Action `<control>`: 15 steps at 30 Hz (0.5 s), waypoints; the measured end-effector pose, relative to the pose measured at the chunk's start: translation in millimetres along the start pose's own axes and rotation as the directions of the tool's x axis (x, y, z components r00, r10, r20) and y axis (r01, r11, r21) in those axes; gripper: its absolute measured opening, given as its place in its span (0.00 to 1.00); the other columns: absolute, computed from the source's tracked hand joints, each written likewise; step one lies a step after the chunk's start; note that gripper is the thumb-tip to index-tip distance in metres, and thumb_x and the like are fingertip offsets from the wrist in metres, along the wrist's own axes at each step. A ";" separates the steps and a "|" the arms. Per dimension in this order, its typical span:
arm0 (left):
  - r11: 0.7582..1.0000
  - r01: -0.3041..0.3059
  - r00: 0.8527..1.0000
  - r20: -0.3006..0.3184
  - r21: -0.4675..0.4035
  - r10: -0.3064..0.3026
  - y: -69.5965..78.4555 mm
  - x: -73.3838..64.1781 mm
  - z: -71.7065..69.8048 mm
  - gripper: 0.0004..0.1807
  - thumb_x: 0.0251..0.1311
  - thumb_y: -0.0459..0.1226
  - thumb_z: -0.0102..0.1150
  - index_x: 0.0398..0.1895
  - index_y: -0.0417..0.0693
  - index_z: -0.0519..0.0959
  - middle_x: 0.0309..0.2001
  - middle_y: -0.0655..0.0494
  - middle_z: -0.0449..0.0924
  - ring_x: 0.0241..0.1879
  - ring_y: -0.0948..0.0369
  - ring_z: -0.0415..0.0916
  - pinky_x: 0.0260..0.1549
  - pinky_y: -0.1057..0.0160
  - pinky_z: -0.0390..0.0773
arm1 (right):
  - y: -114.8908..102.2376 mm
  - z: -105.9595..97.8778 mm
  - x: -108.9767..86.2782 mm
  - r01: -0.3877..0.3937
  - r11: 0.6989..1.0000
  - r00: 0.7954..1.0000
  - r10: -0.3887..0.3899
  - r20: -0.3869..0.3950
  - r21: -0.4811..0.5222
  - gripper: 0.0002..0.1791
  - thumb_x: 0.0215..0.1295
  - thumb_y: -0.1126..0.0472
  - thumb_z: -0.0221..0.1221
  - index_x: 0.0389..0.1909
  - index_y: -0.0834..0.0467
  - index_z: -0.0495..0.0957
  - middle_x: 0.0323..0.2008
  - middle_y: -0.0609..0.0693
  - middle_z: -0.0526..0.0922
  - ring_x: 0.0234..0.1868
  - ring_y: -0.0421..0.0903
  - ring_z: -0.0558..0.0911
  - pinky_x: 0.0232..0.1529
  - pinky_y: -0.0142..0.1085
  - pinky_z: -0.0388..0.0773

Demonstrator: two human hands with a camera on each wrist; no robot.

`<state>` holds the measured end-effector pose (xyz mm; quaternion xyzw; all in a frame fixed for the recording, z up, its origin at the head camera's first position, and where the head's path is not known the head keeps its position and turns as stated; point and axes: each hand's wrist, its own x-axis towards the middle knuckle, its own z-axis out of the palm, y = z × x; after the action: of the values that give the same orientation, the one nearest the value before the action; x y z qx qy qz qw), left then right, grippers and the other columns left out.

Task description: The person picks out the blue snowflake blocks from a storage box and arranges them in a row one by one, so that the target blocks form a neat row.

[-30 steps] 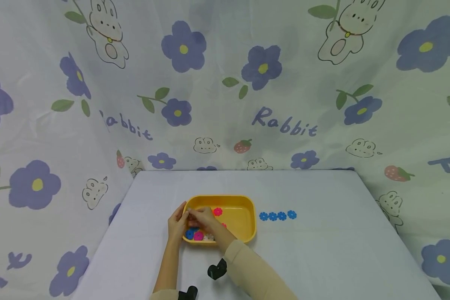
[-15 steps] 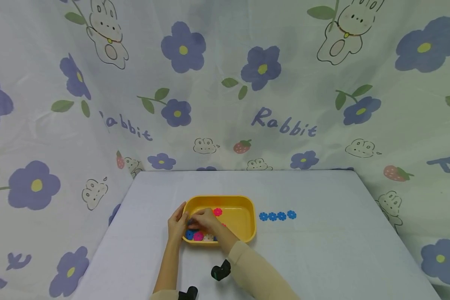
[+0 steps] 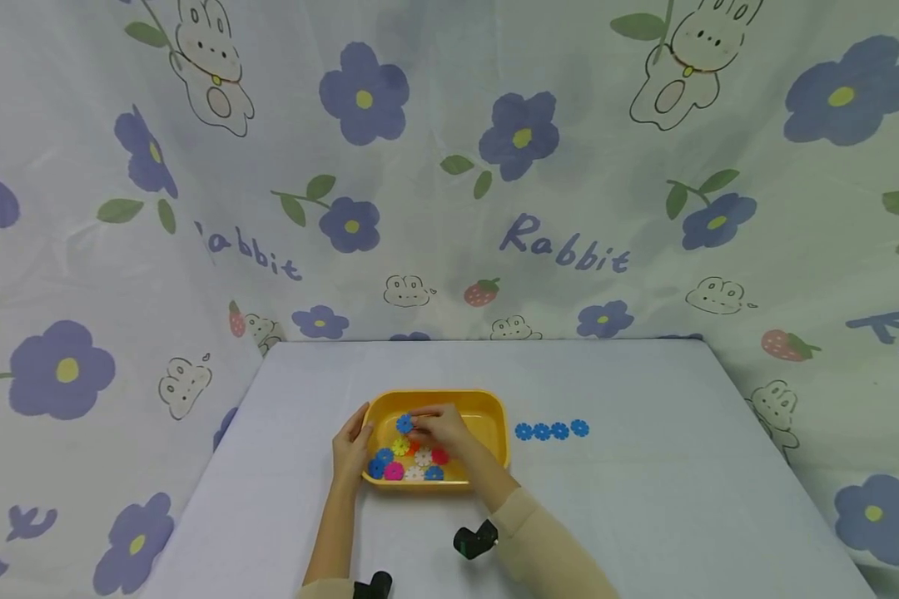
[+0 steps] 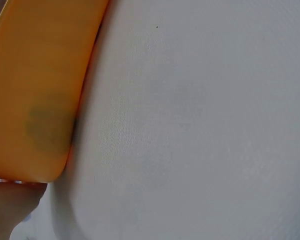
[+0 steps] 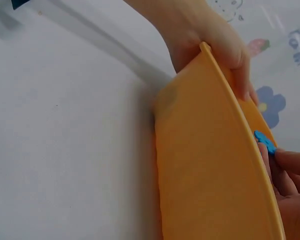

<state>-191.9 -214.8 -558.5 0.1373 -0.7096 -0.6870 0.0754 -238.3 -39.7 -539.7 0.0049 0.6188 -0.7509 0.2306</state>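
In the head view a yellow tray (image 3: 498,437) stands on the white table. My left hand (image 3: 350,449) grips its left end, with the thumb over the rim in the right wrist view. Above the tray's left part, my right hand (image 3: 444,429) pinches a blue flower-shaped piece (image 3: 404,424) between thumb and fingers; the blue piece (image 5: 265,143) also shows in the right wrist view. Below that hand lie loose flower-shaped pieces: a yellow one (image 3: 400,447), a pink one (image 3: 394,471), a white one (image 3: 414,473) and several more. The left wrist view shows mostly the tray's outer wall (image 4: 45,75).
Right of the tray, several blue flower-shaped pieces (image 3: 543,432) lie in a row on the white table (image 3: 644,499). Behind the table hangs a patterned cloth (image 3: 434,191) with flowers and rabbits. A black wrist camera (image 3: 475,541) sits by the right sleeve.
My right hand has risen and moved right from the tray's left end, bringing out the blue flower-shaped piece in its fingers. My left hand stays on the tray.
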 end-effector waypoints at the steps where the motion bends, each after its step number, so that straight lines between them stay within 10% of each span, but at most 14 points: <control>1: 1.000 0.001 1.000 0.000 0.003 -0.001 0.1 0.1 0.0 0.23 0.69 0.30 0.45 0.67 0.40 0.64 0.69 0.43 0.60 0.69 0.51 0.55 0.65 0.57 0.60 | -2.6 -3.6 -1.7 0.007 1.000 1.000 -0.007 0.002 0.008 0.14 0.63 0.71 0.57 0.48 0.72 0.78 0.32 0.61 0.84 0.27 0.46 0.85 0.37 0.39 0.84; 15: 1.000 0.020 1.000 0.001 0.016 -0.020 1.6 -0.5 0.3 0.24 0.70 0.32 0.45 0.68 0.41 0.63 0.69 0.43 0.59 0.69 0.51 0.55 0.65 0.57 0.59 | -30.4 -47.1 -29.8 0.146 0.989 0.986 -0.143 -0.083 0.037 0.16 0.63 0.68 0.58 0.48 0.75 0.76 0.35 0.56 0.83 0.32 0.45 0.86 0.41 0.38 0.82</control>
<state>-191.6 -214.3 -556.9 0.1445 -0.7137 -0.6821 0.0671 -235.4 18.2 -513.9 -0.0049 0.6100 -0.7780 0.1505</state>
